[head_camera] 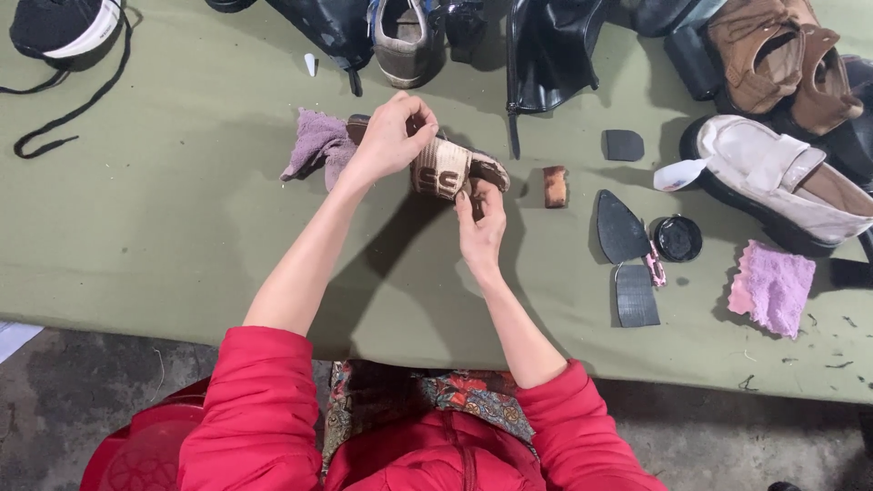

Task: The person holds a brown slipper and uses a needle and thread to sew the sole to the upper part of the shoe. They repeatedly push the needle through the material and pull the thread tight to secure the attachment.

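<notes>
A small brown and cream shoe (450, 170) is held above the green table cover (164, 227). My left hand (393, 135) grips it from above at its upper end. My right hand (480, 223) pinches its lower edge from below. A mauve cloth (317, 143) lies bunched just left of my left hand, touching the shoe's end. A small brown block (556, 185) rests on the cover right of the shoe.
Black sole pieces (622, 229) (636, 295) (624, 145), a round black tin (677, 238), a pink cloth (774, 285) and a cream loafer (777, 177) lie to the right. Dark boots (546, 50), a grey sneaker (403, 41), brown shoes (777, 55) and a black laced sneaker (64, 27) line the far edge.
</notes>
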